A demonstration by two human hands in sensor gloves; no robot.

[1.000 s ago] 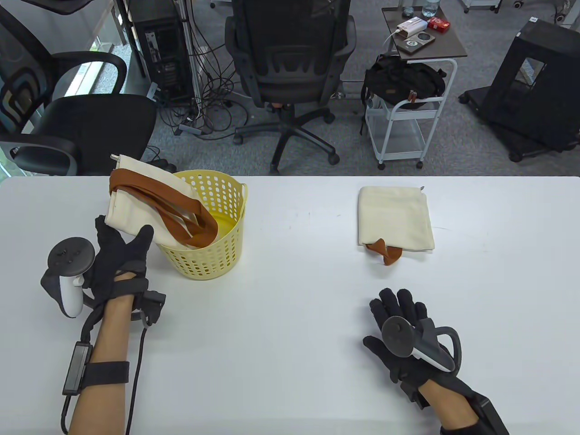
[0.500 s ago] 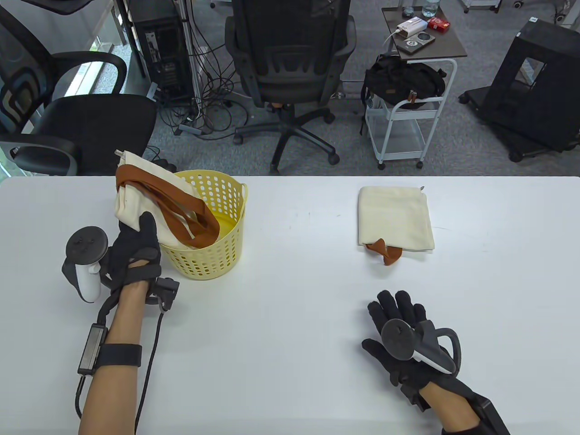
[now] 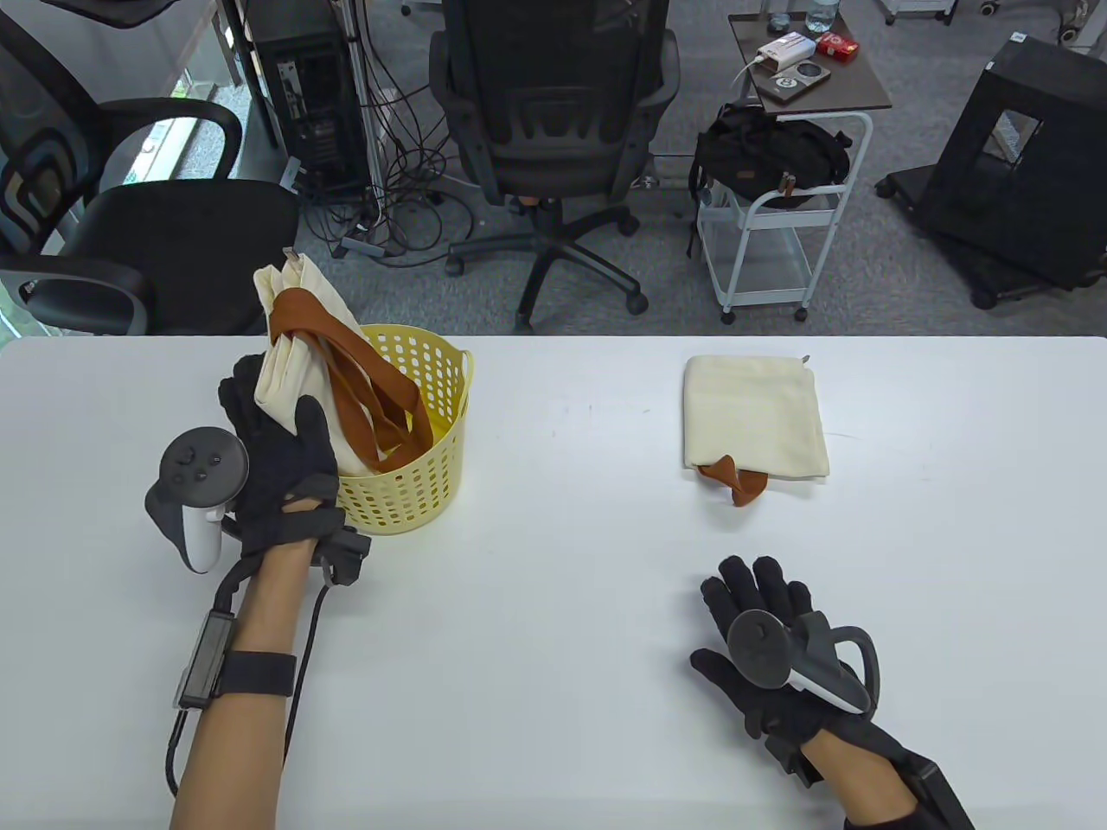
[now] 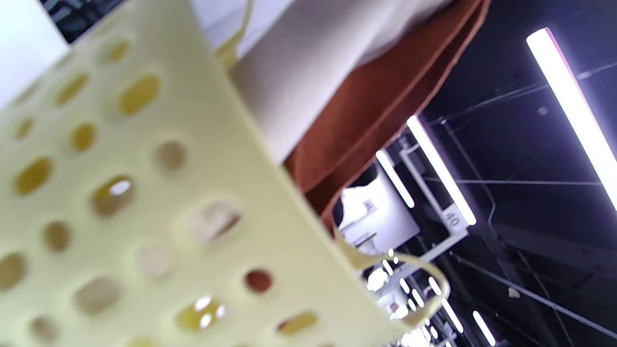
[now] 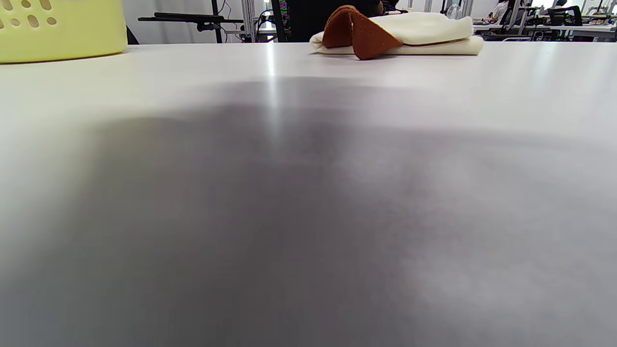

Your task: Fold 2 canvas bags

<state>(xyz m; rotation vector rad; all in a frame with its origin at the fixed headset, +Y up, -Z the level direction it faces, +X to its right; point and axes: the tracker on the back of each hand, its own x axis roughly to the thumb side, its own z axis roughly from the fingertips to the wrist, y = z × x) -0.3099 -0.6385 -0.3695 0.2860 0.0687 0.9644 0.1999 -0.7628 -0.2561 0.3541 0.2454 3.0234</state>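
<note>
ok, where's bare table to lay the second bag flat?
Widest bare patch: table centre, between yellow basket and folded bag, ahead of the resting right hand. Far-right edge is bare too. The left is crowded: left hand grips the unfolded bag at the basket.

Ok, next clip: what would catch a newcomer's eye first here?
Probably the cream canvas bag with rust-brown straps sticking up out of the yellow perforated plastic basket at the table's left, gripped by the left hand. Next, the folded cream canvas bag lying flat at right, beyond the right hand resting open on the white table.
</note>
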